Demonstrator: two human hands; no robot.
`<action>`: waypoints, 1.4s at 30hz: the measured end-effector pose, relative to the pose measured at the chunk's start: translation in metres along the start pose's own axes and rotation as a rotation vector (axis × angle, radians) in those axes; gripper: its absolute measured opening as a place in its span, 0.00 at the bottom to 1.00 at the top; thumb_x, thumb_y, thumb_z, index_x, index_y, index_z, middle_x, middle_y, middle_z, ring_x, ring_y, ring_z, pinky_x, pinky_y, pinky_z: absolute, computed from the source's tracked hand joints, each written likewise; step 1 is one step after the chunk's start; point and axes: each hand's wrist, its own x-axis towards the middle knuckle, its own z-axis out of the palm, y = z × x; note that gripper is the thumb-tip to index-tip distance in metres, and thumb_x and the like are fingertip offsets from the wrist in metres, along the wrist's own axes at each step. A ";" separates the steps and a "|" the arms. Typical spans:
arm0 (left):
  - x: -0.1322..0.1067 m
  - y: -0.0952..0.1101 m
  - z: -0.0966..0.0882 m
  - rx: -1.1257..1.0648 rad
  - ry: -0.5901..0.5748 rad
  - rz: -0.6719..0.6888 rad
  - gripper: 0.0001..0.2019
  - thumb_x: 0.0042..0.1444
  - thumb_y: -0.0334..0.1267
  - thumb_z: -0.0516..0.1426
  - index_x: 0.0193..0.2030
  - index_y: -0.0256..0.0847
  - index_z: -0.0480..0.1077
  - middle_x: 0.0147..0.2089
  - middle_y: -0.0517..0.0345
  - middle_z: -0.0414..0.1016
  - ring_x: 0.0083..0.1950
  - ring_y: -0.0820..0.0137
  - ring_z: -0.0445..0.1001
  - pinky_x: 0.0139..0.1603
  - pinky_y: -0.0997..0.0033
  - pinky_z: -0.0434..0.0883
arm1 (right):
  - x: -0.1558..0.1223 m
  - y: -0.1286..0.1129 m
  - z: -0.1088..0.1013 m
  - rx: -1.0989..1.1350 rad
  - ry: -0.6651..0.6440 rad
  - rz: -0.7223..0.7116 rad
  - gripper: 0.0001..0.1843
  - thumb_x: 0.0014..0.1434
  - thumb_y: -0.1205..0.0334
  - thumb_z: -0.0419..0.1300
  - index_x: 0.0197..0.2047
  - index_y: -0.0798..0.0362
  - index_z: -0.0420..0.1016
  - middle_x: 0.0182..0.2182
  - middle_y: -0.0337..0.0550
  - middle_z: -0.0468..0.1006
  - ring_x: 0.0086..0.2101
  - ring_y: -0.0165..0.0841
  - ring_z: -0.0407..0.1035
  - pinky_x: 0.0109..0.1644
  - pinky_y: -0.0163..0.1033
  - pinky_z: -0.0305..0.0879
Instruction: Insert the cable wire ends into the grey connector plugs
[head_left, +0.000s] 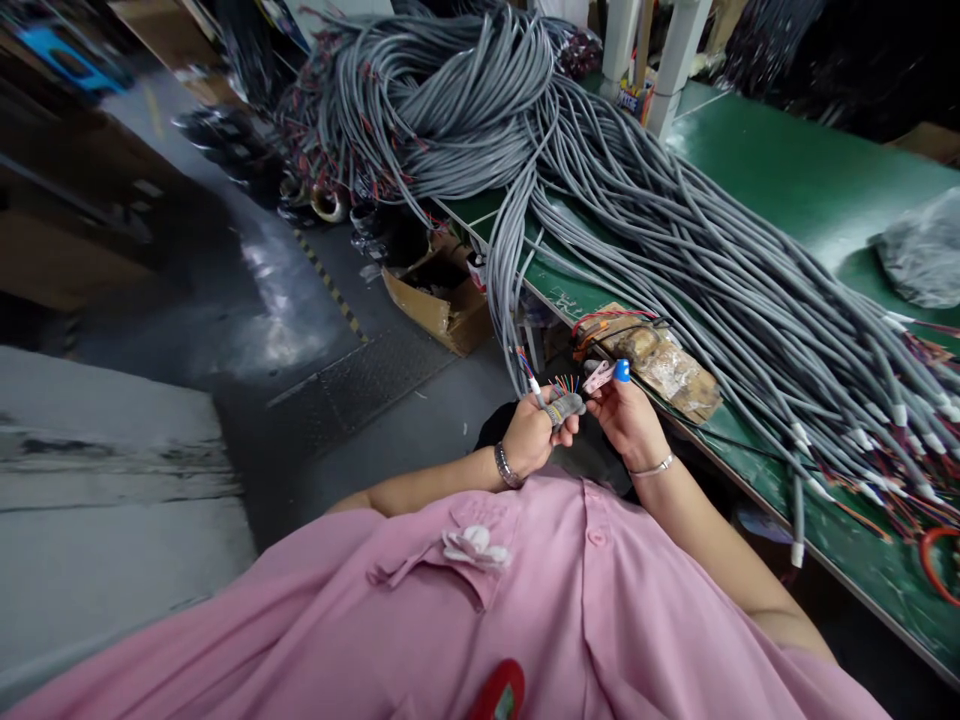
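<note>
My left hand (531,436) is closed around the end of a grey cable (516,300), with thin coloured wires (564,384) fanning out above its fingers. A grey cover sits on the thumb. Close by on the right, my right hand (631,422) pinches a small pale pink piece with dark marks (598,376); its exact kind is unclear. Blue wrap (622,370) covers a fingertip of this hand. The two hands are nearly touching, in front of the bench edge. From my left hand, the cable runs up to a large grey cable bundle (465,110).
The green bench (750,170) carries the bundle, its white-banded ends hanging toward the right edge. A worn wooden block (660,362) with wires lies at the bench's near edge. An open cardboard box (435,300) stands on the floor. White posts (679,65) rise at the back.
</note>
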 end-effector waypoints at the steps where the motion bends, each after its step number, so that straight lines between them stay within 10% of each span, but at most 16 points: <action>1: 0.001 -0.001 0.000 0.007 -0.003 -0.002 0.18 0.46 0.50 0.64 0.30 0.36 0.69 0.20 0.62 0.71 0.15 0.79 0.65 0.13 0.79 0.53 | 0.001 0.002 0.000 0.001 0.015 -0.018 0.23 0.49 0.37 0.64 0.32 0.50 0.74 0.25 0.35 0.72 0.26 0.27 0.64 0.31 0.33 0.66; 17: -0.006 -0.005 -0.009 0.022 0.028 0.094 0.17 0.47 0.49 0.65 0.30 0.37 0.67 0.20 0.63 0.70 0.14 0.80 0.64 0.13 0.80 0.55 | -0.003 0.000 -0.006 0.105 -0.089 0.094 0.29 0.51 0.30 0.57 0.33 0.50 0.74 0.28 0.39 0.76 0.27 0.28 0.68 0.31 0.34 0.68; 42: 0.010 -0.009 0.002 0.170 0.164 0.215 0.18 0.46 0.50 0.64 0.30 0.39 0.64 0.18 0.67 0.67 0.14 0.81 0.59 0.12 0.80 0.55 | -0.007 0.003 0.002 0.080 0.021 -0.062 0.16 0.54 0.47 0.65 0.38 0.50 0.79 0.37 0.41 0.81 0.32 0.27 0.71 0.34 0.32 0.68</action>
